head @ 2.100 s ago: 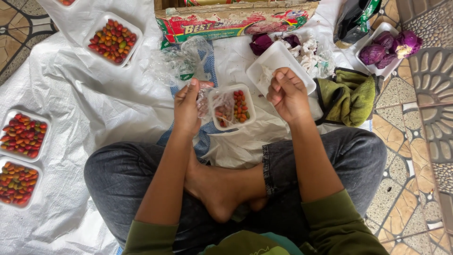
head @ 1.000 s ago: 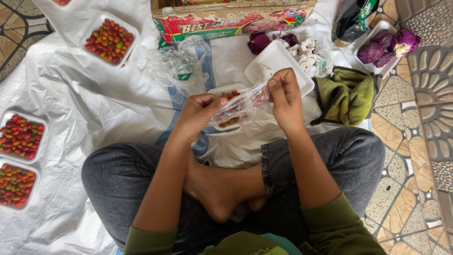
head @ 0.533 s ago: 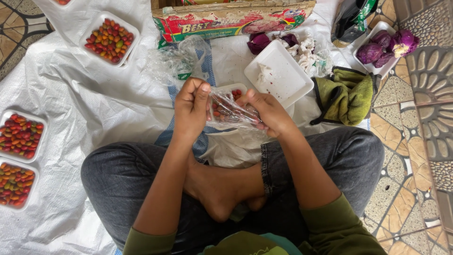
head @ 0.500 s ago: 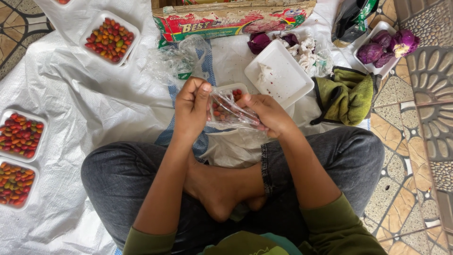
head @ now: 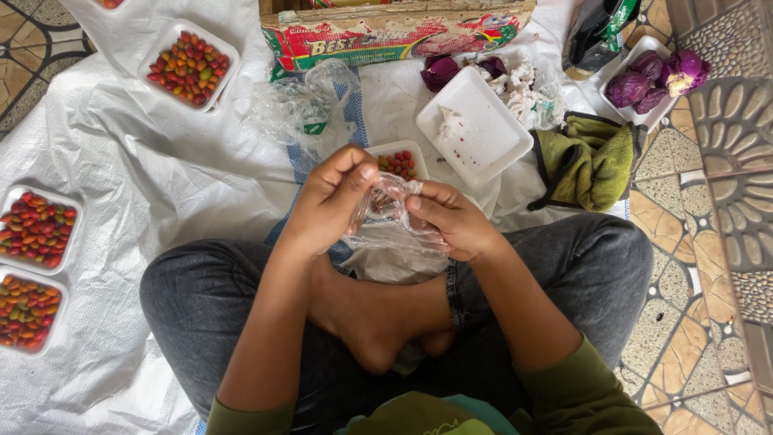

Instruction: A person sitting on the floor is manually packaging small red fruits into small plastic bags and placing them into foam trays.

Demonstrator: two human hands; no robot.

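My left hand (head: 328, 197) and my right hand (head: 451, 219) both pinch a crumpled sheet of clear plastic wrap (head: 385, 217), held just above my crossed legs. Behind the wrap sits a small white foam tray of red and orange chillies (head: 399, 161), partly hidden by my fingers. An empty white foam tray (head: 475, 129) lies on the white sheet just beyond my right hand.
Filled chilli trays lie at the far left (head: 39, 227), lower left (head: 28, 310) and top left (head: 188, 66). A printed cardboard box (head: 394, 34) stands at the top, loose plastic (head: 304, 105) beside it. Purple cabbages (head: 656, 76) and a green cloth (head: 588, 157) lie right.
The hands came together from either side of the small chilli tray and drew the clear wrap back toward my legs, bunching it between the fingers.
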